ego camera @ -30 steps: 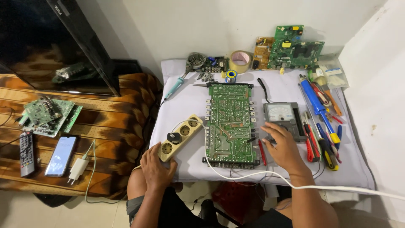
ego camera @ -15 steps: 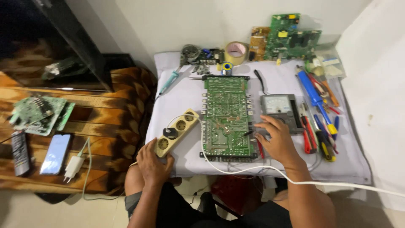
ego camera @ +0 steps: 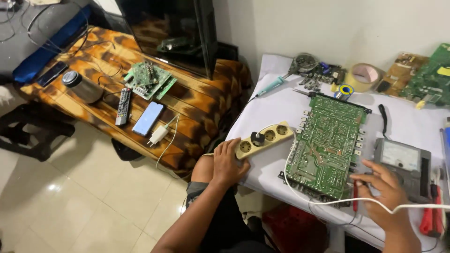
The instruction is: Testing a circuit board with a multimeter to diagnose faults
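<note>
I'd keep my left hand point(ego camera: 228, 164), fingers curled around the power strip point(ego camera: 264, 138), steady while my right hand point(ego camera: 383, 192), fingers loosely spread, rests at the meter point(ego camera: 403, 161) beside the circuit board point(ego camera: 326, 145).

head cam | looks down-left, steep | close over table point(ego camera: 276, 107) edge
</note>
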